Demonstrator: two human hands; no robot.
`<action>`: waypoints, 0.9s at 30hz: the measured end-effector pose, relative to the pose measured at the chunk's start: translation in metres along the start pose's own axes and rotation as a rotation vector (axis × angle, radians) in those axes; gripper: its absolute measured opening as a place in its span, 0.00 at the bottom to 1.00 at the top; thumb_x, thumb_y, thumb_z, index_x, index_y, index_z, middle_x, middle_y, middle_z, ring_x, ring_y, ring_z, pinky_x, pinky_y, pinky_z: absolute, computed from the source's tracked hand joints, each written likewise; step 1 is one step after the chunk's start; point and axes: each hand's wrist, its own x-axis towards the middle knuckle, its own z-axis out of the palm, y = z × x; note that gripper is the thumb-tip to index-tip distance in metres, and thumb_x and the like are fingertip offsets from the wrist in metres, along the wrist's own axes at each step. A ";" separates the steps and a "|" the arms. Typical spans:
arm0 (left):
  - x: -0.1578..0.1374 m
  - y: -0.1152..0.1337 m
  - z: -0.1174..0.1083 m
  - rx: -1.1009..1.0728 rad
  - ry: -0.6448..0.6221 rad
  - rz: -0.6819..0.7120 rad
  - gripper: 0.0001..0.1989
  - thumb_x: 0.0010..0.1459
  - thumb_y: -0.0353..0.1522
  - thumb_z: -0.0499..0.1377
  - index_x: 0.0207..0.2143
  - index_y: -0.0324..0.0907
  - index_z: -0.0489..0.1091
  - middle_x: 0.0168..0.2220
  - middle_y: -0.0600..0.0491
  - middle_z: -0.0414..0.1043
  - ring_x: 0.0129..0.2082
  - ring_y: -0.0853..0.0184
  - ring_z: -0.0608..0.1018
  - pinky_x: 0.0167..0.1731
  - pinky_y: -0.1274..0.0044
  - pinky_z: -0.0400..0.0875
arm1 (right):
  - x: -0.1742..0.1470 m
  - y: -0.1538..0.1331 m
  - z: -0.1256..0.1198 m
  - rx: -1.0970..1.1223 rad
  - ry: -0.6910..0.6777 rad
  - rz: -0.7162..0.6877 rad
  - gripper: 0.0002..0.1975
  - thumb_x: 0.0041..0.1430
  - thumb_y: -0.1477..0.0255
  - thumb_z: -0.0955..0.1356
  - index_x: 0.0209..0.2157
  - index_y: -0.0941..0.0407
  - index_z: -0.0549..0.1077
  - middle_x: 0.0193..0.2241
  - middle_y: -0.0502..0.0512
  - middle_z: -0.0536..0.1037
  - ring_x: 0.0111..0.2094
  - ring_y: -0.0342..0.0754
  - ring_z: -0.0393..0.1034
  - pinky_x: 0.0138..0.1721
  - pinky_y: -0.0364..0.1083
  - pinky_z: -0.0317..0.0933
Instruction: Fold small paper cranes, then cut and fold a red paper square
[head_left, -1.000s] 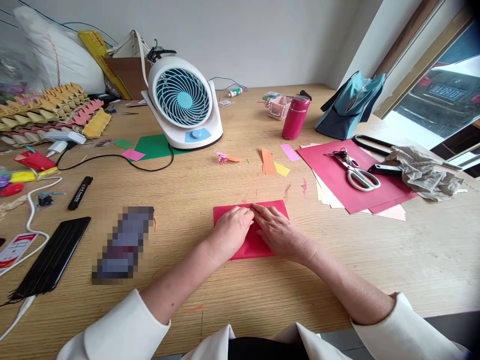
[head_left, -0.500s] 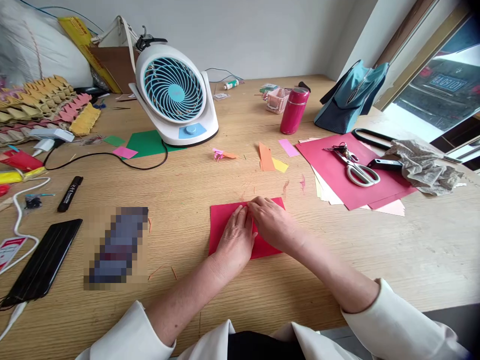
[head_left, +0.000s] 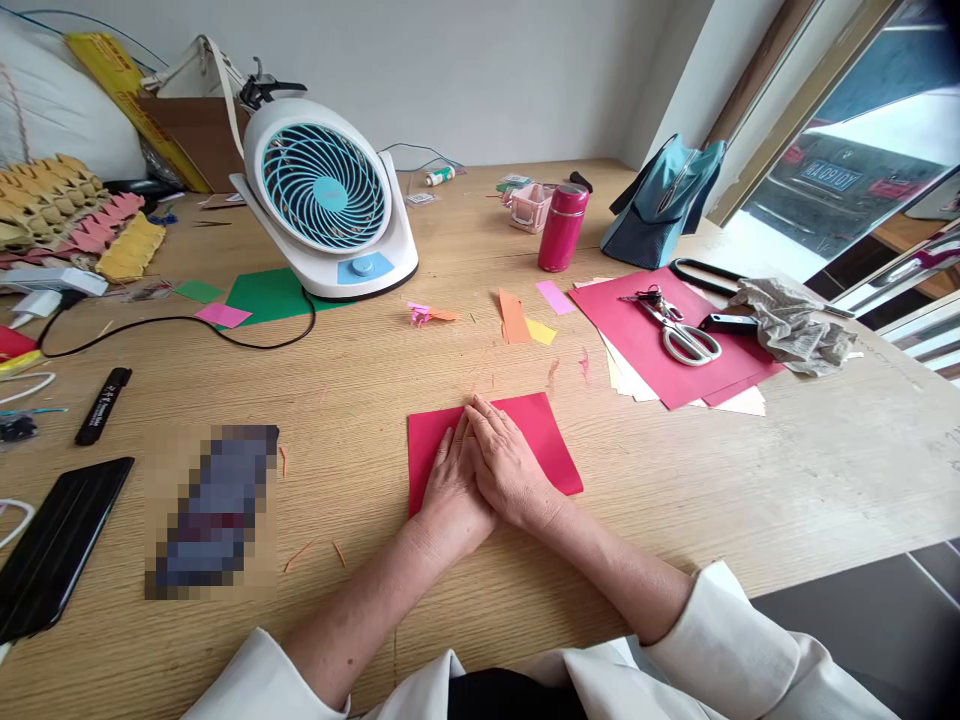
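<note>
The red paper (head_left: 553,440) lies on the wooden surface (head_left: 345,400), directly in front of the person, its right part and far left corner showing past the hands. The left hand (head_left: 454,492) rests palm-down on it, fingers stretched forward. The right hand (head_left: 510,462) comes in from the other side, its fingers straight and close together, overlapping the left — both press on the paper near its far edge. Whether the thumbs pinch anything underneath, I cannot tell.

Beyond the paper, an orange strip (head_left: 514,312) lies against a yellow scrap (head_left: 543,331), with a pink-and-orange paper piece (head_left: 431,314) to their left. Farther right, silver-handled scissors (head_left: 691,346) lie on a larger red sheet (head_left: 622,318), a crumpled grey cloth (head_left: 796,322) beside them. A white fan (head_left: 306,270) stands at the back left; a magenta bottle (head_left: 562,230) stands upright farther right — just beside a pink basket (head_left: 529,208). A black marker (head_left: 103,406) lies well to the left.
</note>
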 end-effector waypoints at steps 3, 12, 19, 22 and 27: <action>0.002 0.004 -0.009 -0.050 0.021 0.033 0.31 0.65 0.39 0.49 0.69 0.42 0.52 0.70 0.43 0.54 0.71 0.48 0.50 0.67 0.55 0.49 | -0.001 -0.006 -0.003 -0.038 -0.019 0.037 0.32 0.70 0.63 0.60 0.66 0.70 0.58 0.69 0.71 0.53 0.71 0.59 0.46 0.69 0.58 0.45; -0.003 -0.002 0.005 -0.005 0.078 -0.013 0.36 0.63 0.40 0.50 0.70 0.38 0.48 0.71 0.42 0.51 0.71 0.50 0.50 0.68 0.57 0.47 | -0.016 0.009 -0.004 -0.175 0.019 0.002 0.33 0.70 0.60 0.59 0.68 0.66 0.56 0.69 0.69 0.53 0.71 0.58 0.46 0.69 0.58 0.44; -0.017 -0.010 -0.004 0.052 0.090 0.020 0.34 0.66 0.42 0.50 0.69 0.36 0.52 0.72 0.40 0.45 0.71 0.49 0.51 0.67 0.57 0.49 | -0.043 0.045 -0.020 -0.365 0.041 -0.035 0.32 0.69 0.60 0.61 0.68 0.62 0.57 0.70 0.68 0.51 0.71 0.61 0.44 0.68 0.61 0.41; -0.036 -0.023 -0.008 0.095 0.087 -0.012 0.30 0.68 0.39 0.47 0.70 0.39 0.51 0.72 0.42 0.45 0.71 0.50 0.52 0.67 0.55 0.50 | -0.050 0.053 -0.024 -0.401 0.056 -0.037 0.31 0.69 0.60 0.61 0.68 0.60 0.56 0.70 0.69 0.52 0.71 0.63 0.44 0.67 0.63 0.42; -0.074 -0.046 -0.009 0.157 0.057 -0.132 0.29 0.69 0.36 0.43 0.71 0.39 0.49 0.72 0.44 0.44 0.72 0.51 0.50 0.66 0.53 0.50 | -0.056 0.060 -0.029 -0.434 0.048 -0.041 0.31 0.70 0.61 0.60 0.68 0.60 0.56 0.70 0.69 0.51 0.71 0.64 0.44 0.67 0.65 0.40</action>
